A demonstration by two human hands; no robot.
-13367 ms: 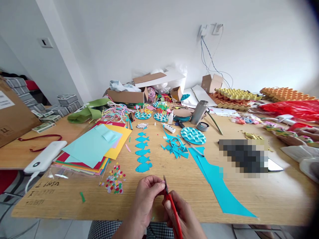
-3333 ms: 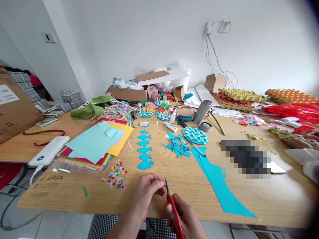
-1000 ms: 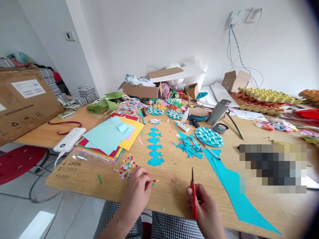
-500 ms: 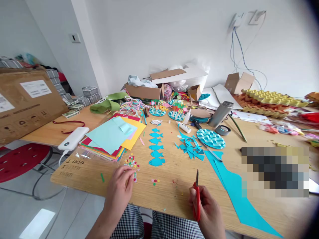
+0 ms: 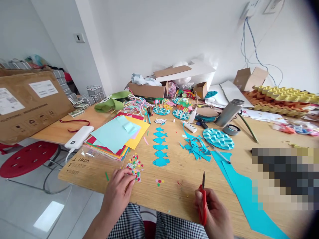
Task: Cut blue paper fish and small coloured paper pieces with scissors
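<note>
My left hand (image 5: 119,192) reaches to the near edge of a small heap of coloured paper dots (image 5: 134,165) on the wooden table (image 5: 174,199); its fingertips are pinched together at the dots. My right hand (image 5: 214,212) is closed around red-handled scissors (image 5: 202,201) with the blades pointing away from me. A few loose dots (image 5: 159,181) lie between the hands. A column of blue paper fish (image 5: 159,147) lies just beyond.
A stack of coloured paper sheets (image 5: 116,135) and a white power bank (image 5: 79,136) sit at left. Blue paper scraps (image 5: 195,148), a wavy blue disc (image 5: 218,138) and a long blue sheet (image 5: 245,196) lie at right. Boxes, a metal flask (image 5: 229,112) and egg trays (image 5: 284,96) crowd the back. A red stool (image 5: 27,158) stands at left.
My hands have parted from cutting. The left hand moved left to the dot heap; the right stayed low at the near edge with the scissors. The view swung left.
</note>
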